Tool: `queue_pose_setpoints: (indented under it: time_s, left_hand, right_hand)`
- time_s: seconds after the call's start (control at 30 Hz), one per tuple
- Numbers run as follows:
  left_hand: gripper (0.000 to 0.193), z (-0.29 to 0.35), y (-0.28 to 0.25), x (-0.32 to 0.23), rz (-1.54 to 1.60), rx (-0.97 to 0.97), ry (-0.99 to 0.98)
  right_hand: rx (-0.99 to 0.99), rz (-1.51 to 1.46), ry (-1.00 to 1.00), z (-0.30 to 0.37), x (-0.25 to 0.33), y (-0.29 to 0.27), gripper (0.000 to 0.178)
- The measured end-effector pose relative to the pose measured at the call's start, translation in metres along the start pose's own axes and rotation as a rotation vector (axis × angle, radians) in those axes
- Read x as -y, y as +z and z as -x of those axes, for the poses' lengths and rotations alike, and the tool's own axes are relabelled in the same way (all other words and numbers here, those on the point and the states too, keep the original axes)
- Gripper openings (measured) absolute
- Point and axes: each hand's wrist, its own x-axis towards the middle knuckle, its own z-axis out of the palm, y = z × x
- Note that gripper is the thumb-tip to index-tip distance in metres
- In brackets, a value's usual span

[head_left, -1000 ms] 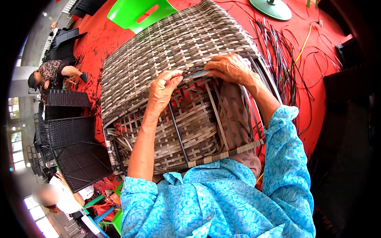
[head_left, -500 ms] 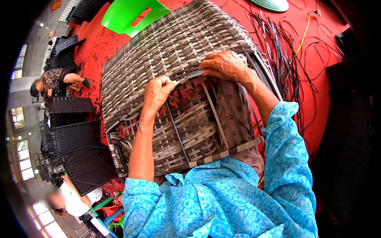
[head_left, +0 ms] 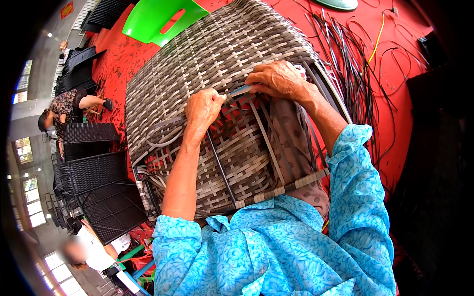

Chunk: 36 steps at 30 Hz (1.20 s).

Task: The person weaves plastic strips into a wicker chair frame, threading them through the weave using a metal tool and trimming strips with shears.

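Note:
A half-woven wicker furniture piece (head_left: pixel 207 61) in grey and brown flat strips rests against my lap, its metal frame and loose lengthwise strips showing on the near side. My right hand (head_left: pixel 279 80) is closed on a flat, blue-grey blade-like tool (head_left: pixel 240 91) at the edge of the weave. Right beside the tool's tip, my left hand (head_left: pixel 203 108) is closed, with a grey wicker strip (head_left: pixel 164 137) that loops out from it over the weave on the left. My left fingertips are partly hidden behind the hand. Below both hands is the open gap in the weave.
Loose dark strips (head_left: pixel 340 59) are spread over the red floor (head_left: pixel 395 108) on the right, near a yellow cord (head_left: pixel 377 39). A green plastic chair (head_left: pixel 163 22) stands beyond the wicker. Black woven pieces (head_left: pixel 101 172) and two people are at the left.
My left hand has turned over and shifted slightly right, knuckles up. A loop of strip now shows left of it. My right hand and the tool have barely moved.

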Motion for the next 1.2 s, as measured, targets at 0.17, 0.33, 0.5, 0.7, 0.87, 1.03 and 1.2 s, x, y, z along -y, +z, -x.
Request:
queue_pose_setpoints:
  time_s: [0.17,0.33,0.5,0.7,0.87,1.03,1.2]
  left_hand:
    - [0.024,-0.002,-0.005,-0.006,0.045,0.064,0.007]
    - [0.02,0.005,-0.007,0.013,0.29,-0.011,0.1]
    - [0.015,0.005,0.0,0.017,0.184,-0.109,0.143]
    - [0.011,-0.002,-0.008,0.022,0.215,0.026,-0.004]
    - [0.009,0.001,0.002,0.019,0.266,-0.069,0.119]
    - [0.023,0.008,0.005,0.013,0.378,-0.013,0.077]
    - [0.024,0.005,0.021,0.0,-0.133,-0.273,0.454]
  right_hand:
    - [-0.003,0.011,-0.007,0.002,-0.003,0.0,0.023]
    - [0.021,0.016,-0.018,0.003,-0.003,-0.004,0.027]
    - [0.039,0.007,-0.026,0.005,-0.003,-0.006,0.021]
    - [0.159,0.029,0.035,-0.005,0.004,-0.013,0.029]
    - [0.218,0.053,0.104,-0.007,0.009,-0.028,0.025]
    - [0.111,0.034,0.103,0.006,0.005,-0.025,0.024]
    - [0.084,0.021,0.125,0.007,0.0,-0.026,0.021]
